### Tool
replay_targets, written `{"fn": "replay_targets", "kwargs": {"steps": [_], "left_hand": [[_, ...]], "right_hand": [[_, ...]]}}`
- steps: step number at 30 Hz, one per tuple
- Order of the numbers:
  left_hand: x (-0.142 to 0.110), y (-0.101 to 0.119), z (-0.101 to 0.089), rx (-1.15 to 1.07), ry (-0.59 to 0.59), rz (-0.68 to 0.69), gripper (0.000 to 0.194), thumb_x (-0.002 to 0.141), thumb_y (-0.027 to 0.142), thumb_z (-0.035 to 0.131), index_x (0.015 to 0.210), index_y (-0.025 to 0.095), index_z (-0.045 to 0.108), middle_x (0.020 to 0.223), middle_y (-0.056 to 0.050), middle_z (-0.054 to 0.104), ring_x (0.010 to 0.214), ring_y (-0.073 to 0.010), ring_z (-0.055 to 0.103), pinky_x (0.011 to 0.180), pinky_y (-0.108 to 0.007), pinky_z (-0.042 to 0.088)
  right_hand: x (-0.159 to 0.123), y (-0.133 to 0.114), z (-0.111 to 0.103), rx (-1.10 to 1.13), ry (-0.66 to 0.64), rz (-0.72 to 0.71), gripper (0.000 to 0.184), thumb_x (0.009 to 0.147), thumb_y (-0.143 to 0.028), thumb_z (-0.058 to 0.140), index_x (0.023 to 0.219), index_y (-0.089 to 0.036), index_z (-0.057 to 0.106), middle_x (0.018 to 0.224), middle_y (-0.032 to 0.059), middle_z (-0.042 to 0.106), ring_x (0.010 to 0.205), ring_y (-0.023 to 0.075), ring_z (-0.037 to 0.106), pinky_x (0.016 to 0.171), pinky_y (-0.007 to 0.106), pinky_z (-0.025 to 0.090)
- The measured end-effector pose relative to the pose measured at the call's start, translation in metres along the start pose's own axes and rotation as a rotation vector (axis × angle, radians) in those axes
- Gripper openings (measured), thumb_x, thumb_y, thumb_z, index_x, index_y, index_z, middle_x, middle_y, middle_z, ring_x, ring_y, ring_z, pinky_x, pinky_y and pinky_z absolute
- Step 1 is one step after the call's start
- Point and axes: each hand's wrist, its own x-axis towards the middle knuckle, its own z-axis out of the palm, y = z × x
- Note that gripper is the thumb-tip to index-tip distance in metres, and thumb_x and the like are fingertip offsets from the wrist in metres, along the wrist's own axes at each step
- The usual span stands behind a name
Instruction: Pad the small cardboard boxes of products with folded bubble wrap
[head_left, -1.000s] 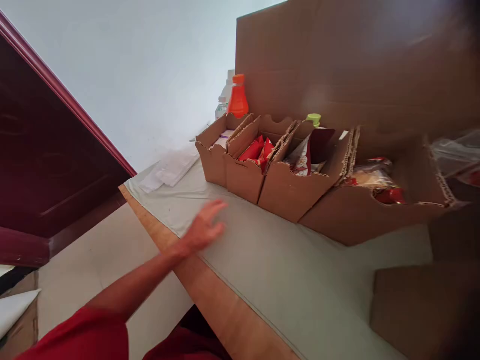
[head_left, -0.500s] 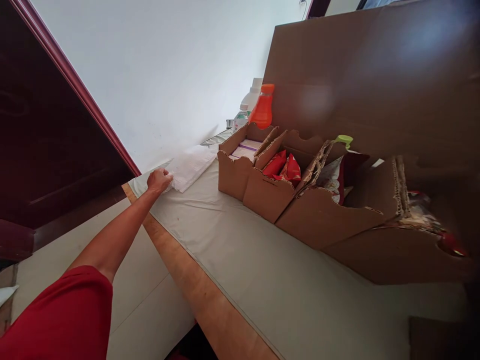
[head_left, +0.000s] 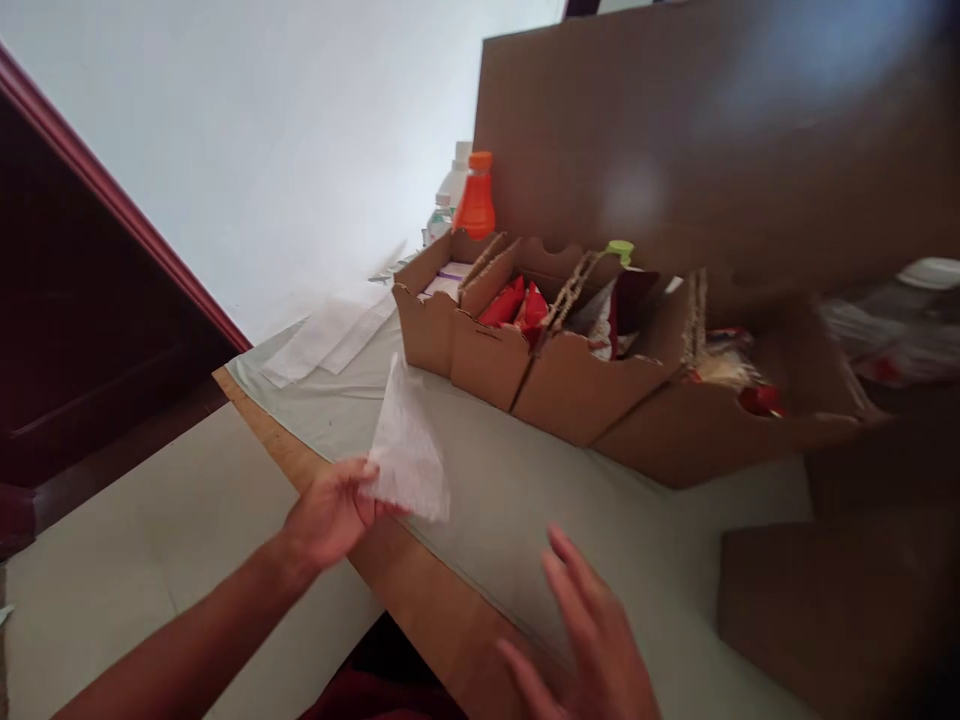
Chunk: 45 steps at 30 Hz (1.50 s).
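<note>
The left hand [head_left: 330, 512] pinches a thin white sheet [head_left: 409, 455] by its near end, above the counter [head_left: 517, 500] by its wooden edge — a light hold, so loosened fingers could let it slip. The right hand [head_left: 600, 640], fingers spread, is apart from it; a hurried grab might crumple or tear such flimsy material.
</note>
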Motion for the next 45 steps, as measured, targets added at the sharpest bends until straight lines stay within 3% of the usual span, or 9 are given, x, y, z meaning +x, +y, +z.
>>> {"fn": "replay_targets", "kwargs": {"steps": [7,19,23,26,28,31,35,41,45], "left_hand": [[-0.085,-0.076,0.019,-0.474,-0.305,-0.472,0.032,0.067,0.025,0.073,0.097,0.014,0.077,0.090,-0.008,0.077,0.088,-0.0230,0.071,0.081,-0.033,0.058],[-0.088,-0.092,0.009,-0.178,-0.433,-0.733,0.027,0.075,0.030,0.071,0.095,0.012,0.074,0.085,-0.011,0.076,0.074,-0.0234,0.074,0.056,-0.027,0.059],[-0.096,-0.078,-0.010,0.321,-0.253,-0.364,0.033,0.084,0.051,0.071,0.078,0.019,0.065,0.076,-0.006,0.071,0.071,-0.0236,0.071,0.066,-0.033,0.057],[-0.102,-0.071,-0.015,0.755,-0.094,0.166,0.034,0.076,0.035,0.082,0.106,0.025,0.069,0.103,-0.007,0.074,0.100,-0.0275,0.070,0.092,-0.038,0.054],[-0.101,-0.074,-0.010,0.895,-0.174,0.357,0.054,0.077,0.028,0.081,0.128,0.026,0.064,0.123,-0.009,0.072,0.114,-0.0296,0.066,0.101,-0.039,0.051],[-0.090,-0.085,0.004,0.997,-0.289,0.432,0.046,0.091,0.026,0.065,0.137,0.022,0.060,0.115,-0.010,0.075,0.100,-0.0256,0.071,0.091,-0.037,0.054],[-0.068,-0.090,0.017,1.125,-0.262,0.449,0.049,0.094,0.024,0.055,0.142,0.014,0.057,0.075,-0.002,0.069,0.059,-0.0173,0.060,0.060,-0.029,0.050],[-0.055,-0.087,0.019,1.284,-0.315,0.589,0.049,0.093,0.020,0.057,0.141,0.013,0.055,0.062,0.005,0.060,0.047,-0.0141,0.050,0.050,-0.026,0.043],[-0.067,-0.086,0.014,1.269,-0.252,0.783,0.040,0.096,0.025,0.059,0.134,0.013,0.057,0.096,-0.009,0.071,0.077,-0.0205,0.069,0.069,-0.032,0.056]], "right_hand": [[0.000,-0.022,0.006,0.029,-0.028,-0.219,0.051,0.089,-0.004,0.052,0.138,-0.020,0.052,0.147,0.0166,0.054,0.137,0.0286,0.051,0.101,0.048,0.051],[-0.028,-0.035,-0.011,0.013,-0.219,-0.251,0.034,0.098,-0.005,0.048,0.125,-0.021,0.061,0.135,0.0110,0.065,0.133,0.0265,0.054,0.102,0.045,0.046],[-0.022,-0.034,-0.001,0.188,-0.278,-0.113,0.021,0.099,-0.007,0.048,0.101,-0.019,0.065,0.090,0.0036,0.074,0.085,0.0192,0.067,0.077,0.036,0.050],[-0.018,-0.033,0.006,0.331,-0.273,0.066,0.020,0.100,-0.012,0.051,0.105,-0.020,0.068,0.089,0.0026,0.075,0.080,0.0181,0.068,0.072,0.032,0.053],[-0.015,-0.032,0.010,0.392,-0.275,0.189,0.023,0.100,-0.014,0.050,0.110,-0.022,0.069,0.096,0.0022,0.077,0.085,0.0181,0.072,0.077,0.031,0.057],[-0.014,-0.032,0.010,0.336,-0.205,0.286,0.028,0.099,-0.018,0.052,0.123,-0.023,0.065,0.111,0.0047,0.076,0.096,0.0193,0.073,0.083,0.032,0.059],[-0.024,-0.039,-0.005,0.010,0.045,0.104,0.038,0.095,-0.014,0.061,0.133,-0.019,0.059,0.124,0.0132,0.069,0.111,0.0248,0.067,0.091,0.040,0.054],[-0.030,-0.039,0.002,-0.112,-0.258,-0.147,0.031,0.099,-0.010,0.052,0.128,-0.016,0.063,0.130,0.0112,0.069,0.127,0.0283,0.057,0.103,0.045,0.043],[-0.020,-0.032,0.012,-0.080,-0.235,-0.152,0.026,0.099,-0.006,0.048,0.113,-0.016,0.067,0.112,0.0092,0.075,0.105,0.0250,0.065,0.094,0.043,0.044]]}}
